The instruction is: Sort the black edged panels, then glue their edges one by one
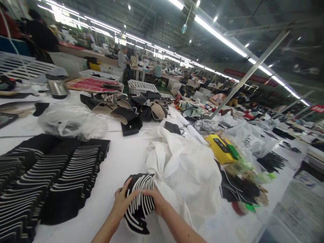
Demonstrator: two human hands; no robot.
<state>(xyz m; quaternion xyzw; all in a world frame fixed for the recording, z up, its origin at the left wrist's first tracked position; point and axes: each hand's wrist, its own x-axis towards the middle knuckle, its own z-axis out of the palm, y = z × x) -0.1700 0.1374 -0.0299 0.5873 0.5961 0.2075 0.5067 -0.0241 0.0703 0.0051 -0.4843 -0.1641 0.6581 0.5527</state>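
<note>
A stack of black fabric pieces with white edging (140, 199) stands fanned out between my hands over the white table (118, 162). My left hand (124, 199) grips its left side, with fingers wrapped behind it and the thumb across the front. My right hand (155, 199) is closed on its right side, thumb near the middle of the edges. Some fingers of both hands are hidden behind the pieces. Just right of the stack lies a crumpled white cloth (187, 168), close to my right hand. Overlapping rows of similar black pieces (65, 199) cover the table's left side.
Clear plastic bags (72, 119) and a heap of black and tan pieces (131, 108) lie farther back. On the right are a yellow box (220, 148), dark pieces (238, 187) and a roll of tape (240, 208). Several people work at tables beyond.
</note>
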